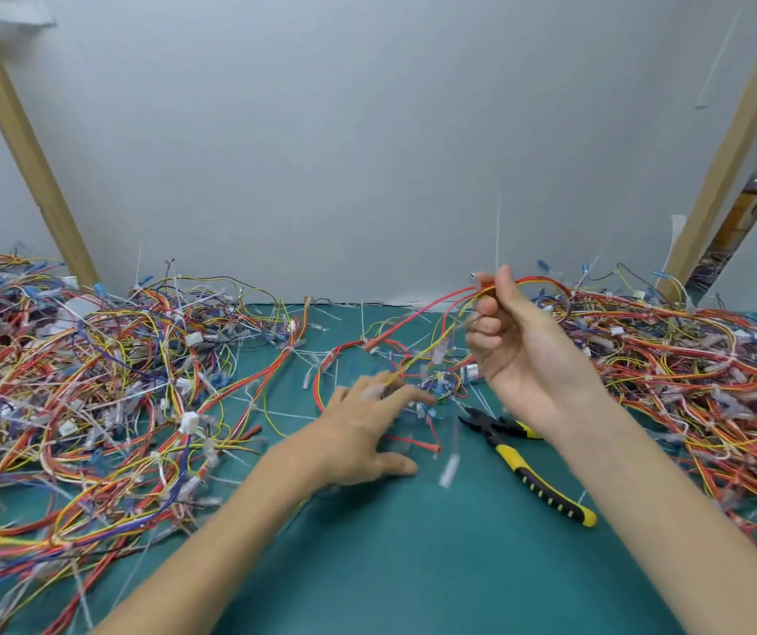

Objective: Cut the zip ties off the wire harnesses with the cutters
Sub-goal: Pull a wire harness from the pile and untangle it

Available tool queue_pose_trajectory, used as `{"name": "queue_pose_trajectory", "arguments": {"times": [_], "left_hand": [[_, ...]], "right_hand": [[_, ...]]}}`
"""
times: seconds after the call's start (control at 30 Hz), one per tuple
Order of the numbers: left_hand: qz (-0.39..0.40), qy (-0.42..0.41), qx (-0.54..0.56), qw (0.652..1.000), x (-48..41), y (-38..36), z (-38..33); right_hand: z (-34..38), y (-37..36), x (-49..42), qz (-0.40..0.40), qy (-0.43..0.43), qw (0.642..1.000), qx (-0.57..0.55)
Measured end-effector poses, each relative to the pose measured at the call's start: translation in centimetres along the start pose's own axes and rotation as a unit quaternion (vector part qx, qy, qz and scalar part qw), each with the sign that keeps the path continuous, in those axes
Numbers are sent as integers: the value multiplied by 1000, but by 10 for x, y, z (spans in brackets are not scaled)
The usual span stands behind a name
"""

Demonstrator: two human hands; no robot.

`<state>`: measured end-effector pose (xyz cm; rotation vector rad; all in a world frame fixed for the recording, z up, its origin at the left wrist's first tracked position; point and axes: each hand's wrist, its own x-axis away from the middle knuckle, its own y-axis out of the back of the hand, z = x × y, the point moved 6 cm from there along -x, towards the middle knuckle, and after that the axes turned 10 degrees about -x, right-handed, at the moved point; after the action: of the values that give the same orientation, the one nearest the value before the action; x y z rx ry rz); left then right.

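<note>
- The right hand (518, 341) is raised over the far middle of the green mat (413, 566), palm towards the camera. Its fingers are curled tight round the red and yellow wires of one wire harness (441, 383).
- From that fist the harness slopes down and to the left, to a small tangle with blue and white connectors lying on the mat's middle.
- The left hand (362, 433) lies low over that tangle with its fingers spread and straight, resting on the wires and gripping nothing. It is blurred.
- The cutters (532, 469) lie flat on the mat just to the right of the left hand, held by neither hand. Their dark jaws point to the far left, and one yellow-and-black handle runs towards the near right. The other handle is partly hidden under the right wrist.
- A large pile of harnesses (92, 382) covers the mat's left side, and a second pile (697, 373) covers its right side up to the far right corner.
- A thin white zip tie (498, 231) stands upright above the right hand, against the grey wall (367, 153).
- The white tags and connectors on the wires are too blurred to read.
</note>
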<state>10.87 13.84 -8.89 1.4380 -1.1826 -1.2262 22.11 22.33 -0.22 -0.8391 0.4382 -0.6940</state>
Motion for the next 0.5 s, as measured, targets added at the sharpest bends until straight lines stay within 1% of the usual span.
{"name": "queue_pose_trajectory", "arguments": {"times": [0.07, 0.17, 0.23, 0.37, 0.5], "left_hand": [[-38, 30, -24, 999, 0, -3, 12], [-96, 87, 8, 991, 6, -2, 41], [-123, 140, 6, 982, 13, 1, 68], [-120, 240, -61, 961, 30, 4, 127], [-77, 318, -129, 936, 39, 7, 170]], "right_hand": [[4, -2, 1, 3, 6, 1000, 1], [10, -6, 4, 17, 15, 1000, 7], [13, -10, 6, 30, 19, 999, 31], [22, -16, 14, 58, 43, 991, 113], [26, -28, 23, 109, 48, 966, 227]]}}
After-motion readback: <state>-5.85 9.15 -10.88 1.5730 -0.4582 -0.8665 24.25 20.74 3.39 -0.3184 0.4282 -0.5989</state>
